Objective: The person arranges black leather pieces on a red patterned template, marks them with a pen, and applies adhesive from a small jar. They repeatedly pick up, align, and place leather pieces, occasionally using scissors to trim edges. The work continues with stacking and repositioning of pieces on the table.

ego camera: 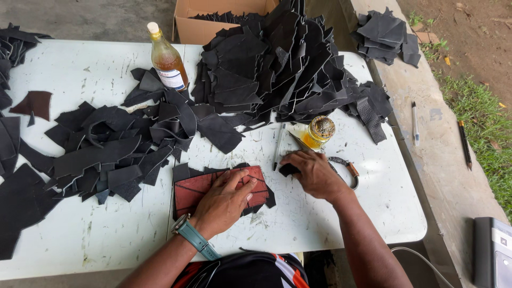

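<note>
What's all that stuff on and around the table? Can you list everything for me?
table: one, white, scuffed, centre
leather pieces: many, black, heaped top centre and spread left
reddish-brown leather piece: one, under the left hand
brown scrap: one, far left
bottle: one, amber liquid, top left of the heap
small jar: one, yellow contents, above the right hand
pens: three, one on the table, two on the concrete ledge
cardboard box: one, tan, top
bracelet: one, beside the right hand
left hand: flat on the reddish piece, teal watch
right hand: on a small black piece
</note>
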